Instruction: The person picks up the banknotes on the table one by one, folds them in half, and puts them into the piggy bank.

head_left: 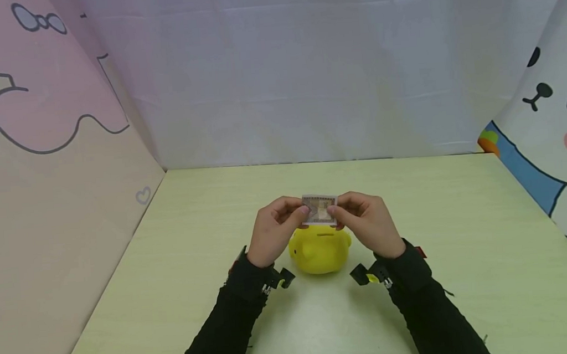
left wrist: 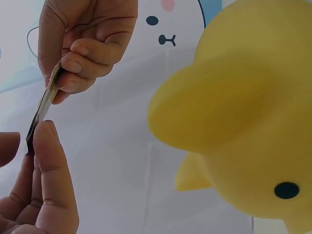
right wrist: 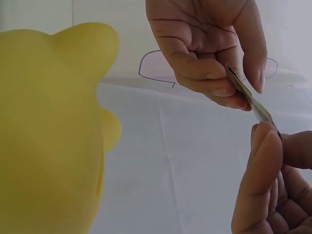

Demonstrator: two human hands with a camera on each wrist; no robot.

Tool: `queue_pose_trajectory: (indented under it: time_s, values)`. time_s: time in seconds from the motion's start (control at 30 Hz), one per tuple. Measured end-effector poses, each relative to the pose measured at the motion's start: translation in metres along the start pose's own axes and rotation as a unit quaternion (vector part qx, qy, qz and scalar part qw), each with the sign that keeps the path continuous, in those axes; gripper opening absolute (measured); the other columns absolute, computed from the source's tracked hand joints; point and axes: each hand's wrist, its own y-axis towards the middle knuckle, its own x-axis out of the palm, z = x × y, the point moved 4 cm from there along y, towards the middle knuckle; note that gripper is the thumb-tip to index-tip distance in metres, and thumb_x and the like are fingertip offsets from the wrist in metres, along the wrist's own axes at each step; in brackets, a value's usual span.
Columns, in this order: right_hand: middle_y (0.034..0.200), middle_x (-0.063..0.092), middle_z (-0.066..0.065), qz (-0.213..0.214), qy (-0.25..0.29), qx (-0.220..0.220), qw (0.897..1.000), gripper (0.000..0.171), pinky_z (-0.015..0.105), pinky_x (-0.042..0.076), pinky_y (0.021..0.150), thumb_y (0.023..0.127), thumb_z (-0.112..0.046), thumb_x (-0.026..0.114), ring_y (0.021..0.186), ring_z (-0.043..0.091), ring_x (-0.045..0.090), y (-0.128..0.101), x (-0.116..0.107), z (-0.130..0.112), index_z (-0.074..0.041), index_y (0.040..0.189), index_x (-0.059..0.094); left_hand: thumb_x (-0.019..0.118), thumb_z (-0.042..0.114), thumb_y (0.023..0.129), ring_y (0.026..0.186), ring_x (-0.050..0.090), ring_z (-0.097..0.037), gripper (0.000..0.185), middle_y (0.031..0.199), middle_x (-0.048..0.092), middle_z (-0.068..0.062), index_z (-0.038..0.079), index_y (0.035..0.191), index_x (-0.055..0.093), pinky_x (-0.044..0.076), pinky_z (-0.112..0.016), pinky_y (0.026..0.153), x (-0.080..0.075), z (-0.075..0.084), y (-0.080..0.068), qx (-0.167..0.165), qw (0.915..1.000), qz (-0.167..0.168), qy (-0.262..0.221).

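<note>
1. From the head view I see my two hands meet over the desk (head_left: 467, 229). My left hand (head_left: 274, 230) and my right hand (head_left: 367, 223) each pinch one end of a folded banknote (head_left: 320, 209). I hold it at both ends so it stays flat and stiff. It hangs just above the yellow piggy bank (head_left: 320, 250), which sits on the desk between my wrists. A thin slot (head_left: 325, 233) shows on top of the bank, right under the note.

2. In the left wrist view my left hand (left wrist: 34, 190) is low in the picture, and its thumb presses the bottom end of the banknote (left wrist: 43, 109). My right hand (left wrist: 85, 44) pinches the top end with curled fingers. I see the note edge-on here, so it looks like a thin grey-brown strip. The piggy bank (left wrist: 239, 112) fills the right side, smooth and bright yellow, with one small black eye.

3. In the right wrist view my right hand (right wrist: 270, 185) is low and my left hand (right wrist: 209, 48) is above. Both grip the banknote (right wrist: 251, 97), which tilts between them. The piggy bank (right wrist: 48, 131) is close by on the left, not touching the note.
</note>
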Motion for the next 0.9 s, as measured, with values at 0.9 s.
queue_pose_trajectory:
  time_s: [0.9]
  values:
    - [0.082,0.067,0.022,0.010,0.014,0.006,1.000,0.012,0.023,0.057,0.062,0.093,-0.005,0.065,0.061,0.010,0.060,-0.0004,-0.0041,0.0006,0.006,0.097,0.068,0.055,0.004,0.099,0.077,0.062,-0.009,0.022,0.105,0.065,-0.026,-0.007,0.116,0.064,0.058,-0.023,0.078,-0.0012,0.0006,0.0023,-0.026,0.9993,-0.010,-0.026]
